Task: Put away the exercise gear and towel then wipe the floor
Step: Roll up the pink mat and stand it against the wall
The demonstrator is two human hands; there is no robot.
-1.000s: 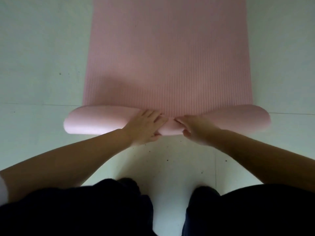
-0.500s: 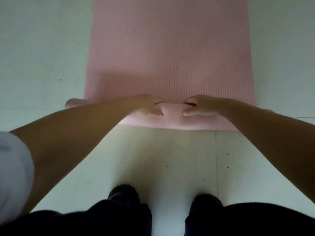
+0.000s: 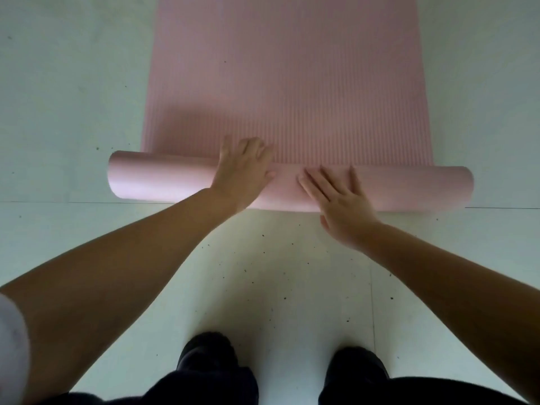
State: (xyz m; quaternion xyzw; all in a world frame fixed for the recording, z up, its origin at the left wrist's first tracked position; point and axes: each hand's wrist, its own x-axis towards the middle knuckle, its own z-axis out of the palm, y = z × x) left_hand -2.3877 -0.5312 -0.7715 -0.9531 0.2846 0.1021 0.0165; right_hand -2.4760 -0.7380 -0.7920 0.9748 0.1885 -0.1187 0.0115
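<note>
Both palms press flat on the rolled end of the pink mat [image 3: 289, 83], nothing gripped: left hand [image 3: 244, 171] fingers straight, reaching over the roll [image 3: 163, 178] onto the flat part; right hand [image 3: 336, 197] fingers spread on the roll's near side. Roll lies across mid-frame, flat mat runs up and is cut off at the top edge. Roll ends stick out past the mat's sides. Left fingertips hard to make out. Speckled pale floor [image 3: 67, 92] open left, right and below; dark shoes [image 3: 209, 352] at bottom centre.
</note>
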